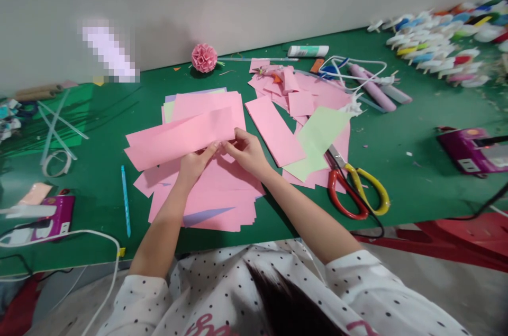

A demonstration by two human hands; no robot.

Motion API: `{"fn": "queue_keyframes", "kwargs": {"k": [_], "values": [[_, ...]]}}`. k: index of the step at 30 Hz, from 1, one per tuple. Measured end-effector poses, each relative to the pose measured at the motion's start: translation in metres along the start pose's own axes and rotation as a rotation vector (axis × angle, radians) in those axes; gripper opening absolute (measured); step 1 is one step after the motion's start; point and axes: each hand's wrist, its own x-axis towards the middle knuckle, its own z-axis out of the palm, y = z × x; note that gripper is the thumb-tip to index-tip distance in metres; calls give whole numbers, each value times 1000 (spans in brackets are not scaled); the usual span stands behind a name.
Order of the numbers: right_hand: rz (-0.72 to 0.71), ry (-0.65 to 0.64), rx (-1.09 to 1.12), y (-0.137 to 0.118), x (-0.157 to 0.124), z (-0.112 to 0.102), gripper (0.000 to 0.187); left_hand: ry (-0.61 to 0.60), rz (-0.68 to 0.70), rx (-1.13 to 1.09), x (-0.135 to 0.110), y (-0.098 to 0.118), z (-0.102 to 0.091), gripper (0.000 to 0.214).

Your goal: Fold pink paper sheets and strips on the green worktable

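Note:
My left hand (195,162) and my right hand (246,152) both pinch the lower edge of a long folded pink paper strip (178,136), held just above a loose pile of pink sheets (214,196) on the green table (397,166). The fingertips of the two hands nearly meet at the strip's near edge. Another pink strip (273,130) lies to the right of my right hand, beside a pale green sheet (317,140).
Red-and-yellow scissors (357,188) lie right of the pile. A pink paper flower ball (204,57) sits by the wall, with a glue stick (307,51) and pink scraps (293,87) nearby. A blue pen (125,199) lies left. Purple devices (468,150) (51,219) flank the table.

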Motion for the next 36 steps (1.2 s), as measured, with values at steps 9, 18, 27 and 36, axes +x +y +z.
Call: {"fn": "queue_keyframes", "kwargs": {"k": [9,18,27,36], "values": [[8,174,145,-6,7,-12,35,170,-14,-183,10,-5,-1,31],[19,76,213,-12,5,-9,46,103,69,-314,16,-10,0,32],[45,51,42,0,-3,-3,41,33,31,-55,9,-17,-4,31],[-11,198,77,-6,-2,-9,31,65,114,-271,16,-1,-3,25]]}}
